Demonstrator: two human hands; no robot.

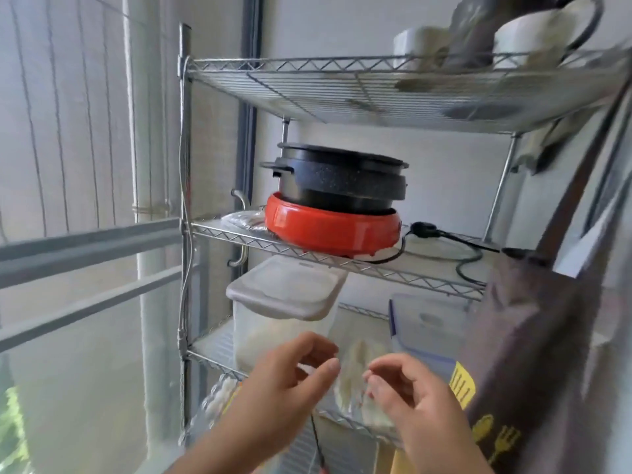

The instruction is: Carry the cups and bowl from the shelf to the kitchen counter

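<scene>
On the top tier of a wire shelf (307, 87) stand a white cup (415, 46), a dark grey cup or jug (475, 32) and a white cup with a dark handle (533, 35), all at the upper right. I cannot make out a bowl for certain. My left hand (290, 378) and my right hand (413, 395) hover low in front of the third tier, fingers curled and apart, holding nothing. Both hands are far below the cups.
A black pot on a red cooker base (331, 230) fills the middle tier, with a black cord (455, 241) beside it. Two lidded plastic containers (287, 302) (427, 323) sit on the third tier. A brown cloth bag (533, 354) hangs at the right. A railing lies left.
</scene>
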